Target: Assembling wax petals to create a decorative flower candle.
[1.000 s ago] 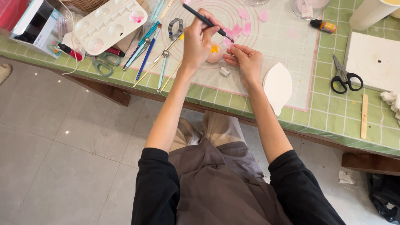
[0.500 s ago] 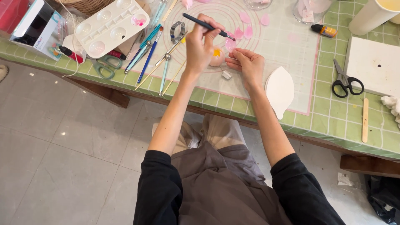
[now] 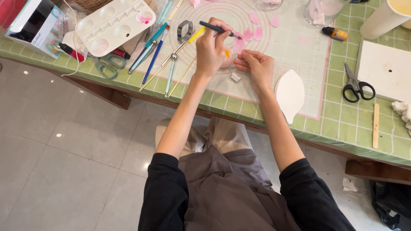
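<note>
We hold a dark slim tool point(image 3: 216, 29) pen-like in our left hand point(image 3: 212, 51), its tip on a pink petal point(image 3: 238, 44) pinched steady by our right hand point(image 3: 256, 68) at two o'clock, above the worktop point(image 3: 342, 124) mat point(image 3: 299, 55).

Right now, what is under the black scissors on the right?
The black scissors lie straight on the green checked cloth, beside the white board. The patch of cloth right under the blades and handles is hidden, so nothing more can be told there.
</note>
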